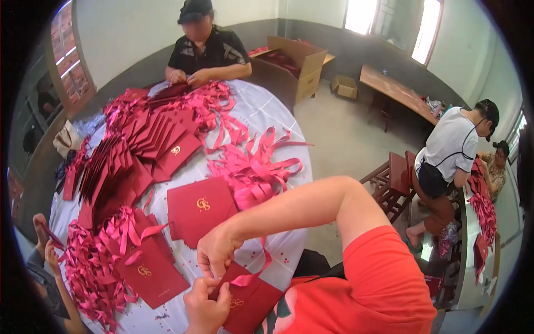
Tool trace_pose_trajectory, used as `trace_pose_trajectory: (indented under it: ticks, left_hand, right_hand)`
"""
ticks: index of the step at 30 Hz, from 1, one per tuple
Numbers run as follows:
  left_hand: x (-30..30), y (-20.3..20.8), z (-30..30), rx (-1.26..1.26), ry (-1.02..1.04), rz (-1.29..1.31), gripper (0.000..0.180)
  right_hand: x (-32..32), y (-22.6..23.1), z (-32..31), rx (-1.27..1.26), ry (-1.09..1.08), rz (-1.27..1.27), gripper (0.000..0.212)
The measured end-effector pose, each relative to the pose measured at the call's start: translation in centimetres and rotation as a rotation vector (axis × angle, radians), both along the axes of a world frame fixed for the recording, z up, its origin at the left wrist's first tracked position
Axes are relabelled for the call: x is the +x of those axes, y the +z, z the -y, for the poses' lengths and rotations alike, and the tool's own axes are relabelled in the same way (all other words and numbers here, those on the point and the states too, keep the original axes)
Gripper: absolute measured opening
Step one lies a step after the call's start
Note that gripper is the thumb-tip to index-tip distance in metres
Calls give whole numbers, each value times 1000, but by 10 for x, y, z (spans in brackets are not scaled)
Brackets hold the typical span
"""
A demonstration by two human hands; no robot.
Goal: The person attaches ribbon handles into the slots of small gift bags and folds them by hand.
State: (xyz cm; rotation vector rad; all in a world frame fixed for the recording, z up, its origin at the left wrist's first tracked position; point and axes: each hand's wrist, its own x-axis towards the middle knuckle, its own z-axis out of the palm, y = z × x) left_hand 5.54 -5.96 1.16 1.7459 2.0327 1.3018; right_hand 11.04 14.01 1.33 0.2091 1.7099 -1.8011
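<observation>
Your left hand (204, 305) and right hand (216, 251) both pinch a pink ribbon (248, 276) on a dark red paper envelope (247, 303), at the near edge of the round white table (267, 108).

Bright windows (389, 16), grey floor (339, 133), wooden bench (397, 92)

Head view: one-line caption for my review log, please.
Both hands, left hand and right hand, work a pink ribbon on a dark red envelope at a round table piled with more.
</observation>
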Motion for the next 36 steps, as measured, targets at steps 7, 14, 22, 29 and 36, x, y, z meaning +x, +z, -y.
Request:
trace_pose_trajectory:
  ticks: [7, 14, 22, 29, 36]
  left_hand:
    - [1, 9, -7, -196, -57, 86, 22]
    - [-8, 4, -19, -311, -51, 403, 20]
    - [-15, -12, -16, -339, -110, 426, 24]
    - [-17, -27, -24, -361, -126, 404, 22]
    - [-12, -22, -26, -342, -99, 250, 22]
  right_hand:
    - [9, -20, -28, 542, -519, -601, 23]
    - [21, 9, -30, 877, -637, -800, 22]
    - [113, 14, -1, 597, -281, -511, 53]
    - [127, 38, 10, 770, -315, -393, 35]
    - [145, 55, 23, 1328, -375, -1062, 20]
